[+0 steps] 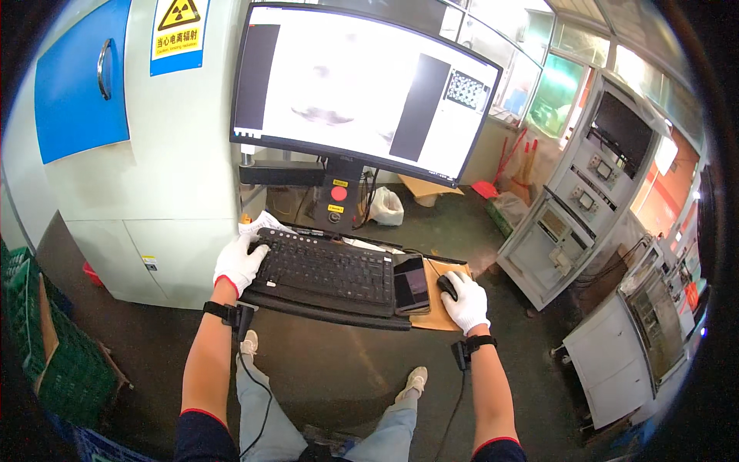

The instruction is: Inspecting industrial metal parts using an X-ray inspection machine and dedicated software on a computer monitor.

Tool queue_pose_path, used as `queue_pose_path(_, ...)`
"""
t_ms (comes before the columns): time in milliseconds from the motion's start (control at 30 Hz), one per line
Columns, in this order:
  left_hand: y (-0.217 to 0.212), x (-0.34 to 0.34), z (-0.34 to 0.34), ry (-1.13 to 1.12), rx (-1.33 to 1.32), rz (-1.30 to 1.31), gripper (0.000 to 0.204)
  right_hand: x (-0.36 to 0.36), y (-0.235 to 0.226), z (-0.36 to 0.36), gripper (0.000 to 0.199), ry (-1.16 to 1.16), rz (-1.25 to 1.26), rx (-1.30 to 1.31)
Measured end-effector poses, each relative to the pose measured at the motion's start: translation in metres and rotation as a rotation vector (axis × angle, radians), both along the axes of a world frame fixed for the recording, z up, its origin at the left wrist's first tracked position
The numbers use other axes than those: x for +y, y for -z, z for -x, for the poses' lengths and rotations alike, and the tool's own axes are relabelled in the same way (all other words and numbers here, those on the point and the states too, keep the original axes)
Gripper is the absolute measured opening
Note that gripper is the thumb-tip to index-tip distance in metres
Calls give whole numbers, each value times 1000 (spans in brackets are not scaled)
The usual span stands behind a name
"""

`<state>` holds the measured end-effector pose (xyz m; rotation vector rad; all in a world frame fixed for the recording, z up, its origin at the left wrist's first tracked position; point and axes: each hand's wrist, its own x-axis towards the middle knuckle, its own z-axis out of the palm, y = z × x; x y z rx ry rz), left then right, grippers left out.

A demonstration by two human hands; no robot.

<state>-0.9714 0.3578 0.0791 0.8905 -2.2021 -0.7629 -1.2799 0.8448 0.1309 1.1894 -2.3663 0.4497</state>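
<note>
Head view, left to right: at the far left edge stands a green crate (31,339) on the floor, and above it a pale cabinet (177,138) with a blue door (77,77) fills the upper left of the frame. Left of centre, the left hand (239,263), in a white glove, lies open and flat with its fingers on the left end of the black keyboard (327,271). The keyboard sits on a narrow desk tray (323,309) in the middle of the frame, under a large monitor (362,85) that shows a pale grey picture. Just right of the keyboard a dark phone (412,283) lies touching its end, on a brown pad (439,312). The right hand (464,302), also gloved, is curled over a black mouse (447,286) on that pad, gripping it. Grey equipment racks (593,192) stand at the right.

By the look of it, the step in hand is working the screen with keys and mouse; the next move calls for small, steady mouse travel kept within the pad.
</note>
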Motion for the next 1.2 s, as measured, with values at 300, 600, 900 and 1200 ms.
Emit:
queue_pose_path(300, -11, 8, -3, -5, -26, 40, 51, 2, 1, 1, 53, -12, 19, 10)
queue_pose_path(600, -12, 9, -4, -9, -25, 41, 50, 2, 1, 1, 51, -9, 11, 0)
queue_pose_path(900, -11, 9, -3, -7, 1, 48, 48, 1, -1, 0, 48, -32, 21, 19)
queue_pose_path(1200, -7, 5, -4, 21, -7, 44, 48, -1, -7, -5, 43, -29, 14, -5)
